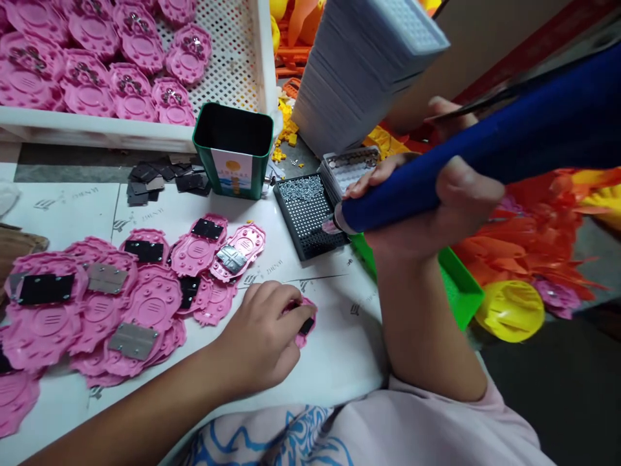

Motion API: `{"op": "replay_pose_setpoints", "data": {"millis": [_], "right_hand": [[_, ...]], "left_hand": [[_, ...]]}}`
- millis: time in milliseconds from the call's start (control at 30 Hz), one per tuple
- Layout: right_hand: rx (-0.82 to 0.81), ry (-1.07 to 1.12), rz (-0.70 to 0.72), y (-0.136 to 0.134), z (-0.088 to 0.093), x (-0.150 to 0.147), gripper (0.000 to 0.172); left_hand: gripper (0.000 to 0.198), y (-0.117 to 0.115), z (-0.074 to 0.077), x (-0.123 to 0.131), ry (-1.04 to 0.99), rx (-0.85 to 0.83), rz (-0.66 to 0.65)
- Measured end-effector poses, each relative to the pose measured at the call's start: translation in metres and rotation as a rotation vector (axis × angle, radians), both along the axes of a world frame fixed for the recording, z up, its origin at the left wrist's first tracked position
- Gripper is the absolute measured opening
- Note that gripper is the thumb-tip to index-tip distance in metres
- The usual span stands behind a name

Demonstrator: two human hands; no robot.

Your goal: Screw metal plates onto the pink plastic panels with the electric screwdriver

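Observation:
My right hand [451, 207] is wrapped round a blue electric screwdriver [412, 191], tilted with its tip down and to the left. The tip is over a black perforated tray [303, 217] with small silvery screws heaped at its far end; whether it touches a screw I cannot tell. Closer to me, my left hand [264, 333] is closed over a pink plastic casing [303, 336] with a black plate on it, holding it against the table; the fingers hide most of it. To its left lie several overlapping pink casings [152, 294] with black or silvery plates screwed on.
Loose dark plates [150, 178] lie beside a green bin [233, 152]. A white crate [233, 58] at the back left holds more pink casings. Stacked white trays [359, 71] stand behind the screw tray. A green tray [458, 288] and yellow cup [512, 310] are at right.

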State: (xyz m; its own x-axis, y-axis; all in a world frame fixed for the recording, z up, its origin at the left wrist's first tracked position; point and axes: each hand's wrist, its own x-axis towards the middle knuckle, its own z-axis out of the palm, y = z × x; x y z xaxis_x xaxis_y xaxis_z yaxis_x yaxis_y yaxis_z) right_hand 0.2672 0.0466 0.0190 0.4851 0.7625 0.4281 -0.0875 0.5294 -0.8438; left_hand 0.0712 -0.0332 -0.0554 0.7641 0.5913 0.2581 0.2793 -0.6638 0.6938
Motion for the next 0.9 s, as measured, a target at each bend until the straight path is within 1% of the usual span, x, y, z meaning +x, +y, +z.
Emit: {"op": "replay_pose_setpoints", "data": {"millis": [67,167,233,300,400,433,533,633,700,800,900], "right_hand": [[-0.035,0.006,-0.015,0.004,-0.007,-0.005,0.036],[-0.062,-0.025,-0.019,0.004,-0.012,-0.006,0.040],[-0.059,-0.058,-0.013,0.004,-0.011,-0.004,0.038],[-0.098,-0.086,0.014,0.002,-0.010,-0.002,0.038],[-0.156,-0.055,0.039,-0.001,-0.008,-0.002,0.035],[-0.156,-0.037,0.049,-0.002,-0.008,-0.002,0.034],[-0.083,-0.009,0.078,-0.002,-0.010,-0.002,0.027],[-0.072,-0.009,0.074,0.000,-0.013,0.000,0.022],[-0.083,-0.011,0.086,0.001,-0.015,0.003,0.024],[-0.056,-0.016,0.139,0.001,-0.017,0.006,0.027],[-0.054,-0.006,0.137,-0.001,-0.011,0.006,0.029]], "left_hand": [[0.035,0.000,0.000,0.000,0.031,0.008,0.000],[0.030,0.000,-0.002,0.001,0.046,0.020,0.016],[0.026,0.000,-0.002,0.001,0.047,0.024,0.031],[0.023,0.000,-0.003,0.002,0.051,0.023,0.046],[0.019,0.000,-0.005,0.003,0.030,0.042,0.082],[0.019,0.000,-0.005,0.003,0.025,0.049,0.089],[0.019,0.000,-0.004,0.003,0.047,0.055,0.083],[0.021,0.000,-0.003,0.002,0.069,0.053,0.076],[0.022,0.000,-0.003,0.002,0.066,0.052,0.075],[0.023,0.000,-0.003,0.002,0.059,0.047,0.065],[0.023,0.001,-0.003,0.001,0.056,0.051,0.064]]}}
